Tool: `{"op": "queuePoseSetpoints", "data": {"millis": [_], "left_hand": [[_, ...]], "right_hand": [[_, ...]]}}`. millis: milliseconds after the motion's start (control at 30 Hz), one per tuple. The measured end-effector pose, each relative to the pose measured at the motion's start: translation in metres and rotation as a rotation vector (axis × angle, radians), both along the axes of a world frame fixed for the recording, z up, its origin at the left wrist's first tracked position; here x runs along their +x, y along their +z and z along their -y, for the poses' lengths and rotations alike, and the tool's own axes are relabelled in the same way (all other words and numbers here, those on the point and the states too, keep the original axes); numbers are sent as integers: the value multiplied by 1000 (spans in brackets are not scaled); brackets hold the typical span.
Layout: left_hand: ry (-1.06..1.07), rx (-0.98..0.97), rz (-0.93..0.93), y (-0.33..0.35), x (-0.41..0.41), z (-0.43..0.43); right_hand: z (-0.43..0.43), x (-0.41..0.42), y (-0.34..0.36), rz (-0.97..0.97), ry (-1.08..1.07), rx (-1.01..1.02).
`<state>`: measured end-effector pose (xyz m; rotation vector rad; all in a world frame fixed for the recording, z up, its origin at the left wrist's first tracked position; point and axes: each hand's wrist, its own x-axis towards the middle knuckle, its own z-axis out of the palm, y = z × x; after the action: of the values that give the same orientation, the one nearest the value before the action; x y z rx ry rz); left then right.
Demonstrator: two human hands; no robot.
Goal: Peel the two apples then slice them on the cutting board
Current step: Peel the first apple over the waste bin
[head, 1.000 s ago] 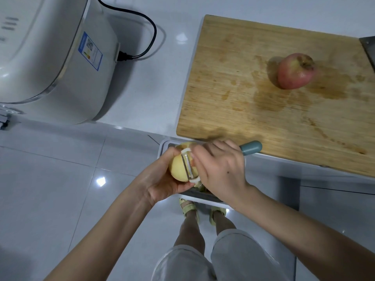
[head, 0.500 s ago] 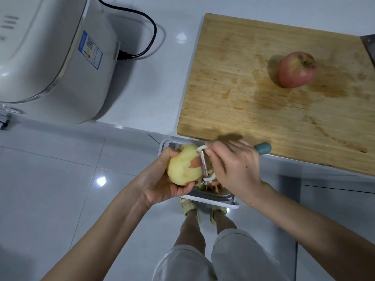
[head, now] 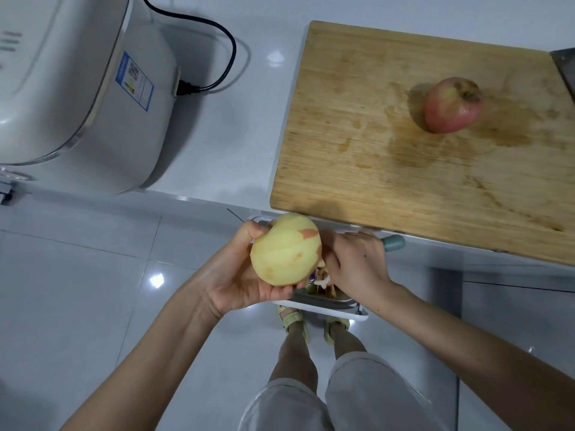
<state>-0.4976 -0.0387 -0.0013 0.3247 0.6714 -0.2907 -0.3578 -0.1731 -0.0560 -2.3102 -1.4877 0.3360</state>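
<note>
Since it turned, apple (head: 285,249) mostly bare.

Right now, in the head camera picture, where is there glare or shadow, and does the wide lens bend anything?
Head view: bright glare spots lie on the white counter and on the glossy floor tiles; the red apple throws a soft shadow to its left on the cutting board; the board's edges look tilted and the white appliance bulges near the frame edge, which suggests wide-angle distortion.
</note>
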Motion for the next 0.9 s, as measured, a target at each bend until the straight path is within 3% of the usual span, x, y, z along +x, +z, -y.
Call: {"op": "queuePoseSetpoints", "data": {"millis": [100,200,367,433,533,633,900], "left_hand": [[69,23,-74,-9,-5,-5],[91,20,-108,-15,-7,-6],[80,27,-135,-19,-7,-5],[97,32,-166,-20,-7,-4],[143,64,-197,-20,-3,-1],[154,99,-191,-19,1,2],[126,-33,-119,-19,-6,-5]], "right_hand": [[0,5,1,-101,-102,-167],[-3,9,10,-329,-142,-343],[-4,13,21,-1024,-394,-290],[-3,7,30,-858,-361,-79],[-7,0,43,-297,-145,282],[-18,-4,45,27,2,394],[-8,9,17,92,46,312]]}}
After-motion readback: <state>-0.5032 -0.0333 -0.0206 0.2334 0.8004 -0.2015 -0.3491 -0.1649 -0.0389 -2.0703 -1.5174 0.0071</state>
